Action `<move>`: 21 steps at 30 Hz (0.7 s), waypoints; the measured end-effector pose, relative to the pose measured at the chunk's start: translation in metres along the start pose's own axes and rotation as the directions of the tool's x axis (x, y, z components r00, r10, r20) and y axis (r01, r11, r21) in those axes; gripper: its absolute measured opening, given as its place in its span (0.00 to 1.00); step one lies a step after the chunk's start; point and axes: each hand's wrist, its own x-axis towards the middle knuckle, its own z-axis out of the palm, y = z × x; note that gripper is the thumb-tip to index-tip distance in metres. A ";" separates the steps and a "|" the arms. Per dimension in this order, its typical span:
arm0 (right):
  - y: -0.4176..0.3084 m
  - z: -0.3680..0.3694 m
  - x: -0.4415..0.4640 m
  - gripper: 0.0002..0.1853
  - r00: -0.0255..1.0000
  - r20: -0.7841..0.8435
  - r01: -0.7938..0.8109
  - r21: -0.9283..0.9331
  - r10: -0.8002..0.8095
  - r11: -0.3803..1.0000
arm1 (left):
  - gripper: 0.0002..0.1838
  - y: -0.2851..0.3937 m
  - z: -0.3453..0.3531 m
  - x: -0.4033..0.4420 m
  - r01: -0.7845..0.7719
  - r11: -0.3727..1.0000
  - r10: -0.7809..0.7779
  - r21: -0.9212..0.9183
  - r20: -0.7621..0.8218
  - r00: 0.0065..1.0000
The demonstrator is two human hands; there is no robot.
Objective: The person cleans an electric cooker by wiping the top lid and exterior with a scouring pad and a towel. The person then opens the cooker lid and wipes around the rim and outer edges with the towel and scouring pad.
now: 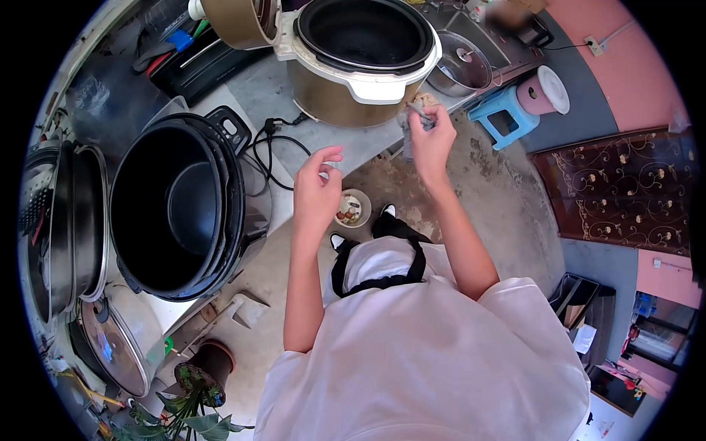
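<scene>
In my right hand (432, 140) a crumpled grey cloth (409, 132) is pinched between thumb and fingers, just in front of a gold electric cooker (338, 95). The cooker's lid (239, 20) is tipped up to the left, and its black inner pot (368, 37) is in view. My left hand (316, 195) hovers at the counter's front edge with curled fingers, thumb and forefinger apart, holding nothing that I can see. To its left is a second cooker with a black pot (195, 209), opening facing me.
A power cord (272, 140) lies on the counter (327, 136) between the cookers. A lidded steel pot (460, 66) stands by the sink. Below are a blue stool (504, 114), a bowl with scraps (360, 198) near my feet, and a potted plant (206, 371).
</scene>
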 end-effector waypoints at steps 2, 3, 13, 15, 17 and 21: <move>0.034 -0.024 0.021 0.12 0.999 -0.031 -0.043 -0.059 0.041 0.997 | 0.19 -0.001 0.005 0.001 0.002 1.000 -0.002 -0.016 0.007 1.000; 0.054 -0.034 0.032 0.13 0.998 0.005 -0.069 -0.047 0.070 0.996 | 0.19 -0.004 0.008 0.002 -0.005 1.000 0.006 -0.024 0.021 1.000; 0.008 -0.054 0.002 0.19 0.473 0.872 -0.564 0.187 0.129 0.805 | 0.20 -0.023 0.073 0.021 0.447 0.750 -0.295 -0.488 0.358 0.886; 0.007 -0.056 0.011 0.25 0.364 0.902 -0.065 0.274 -0.233 0.960 | 0.16 -0.039 0.077 0.019 0.427 0.674 -0.282 -0.602 0.325 0.903; 0.028 -0.052 0.031 0.28 0.541 0.825 -0.022 0.207 -0.163 0.978 | 0.16 -0.048 0.079 0.019 0.413 0.641 -0.314 -0.646 0.271 0.910; 0.141 0.000 0.037 0.30 0.914 0.319 0.361 -0.364 -0.249 0.859 | 0.15 -0.035 0.073 0.014 0.382 0.607 -0.382 -0.697 0.165 0.909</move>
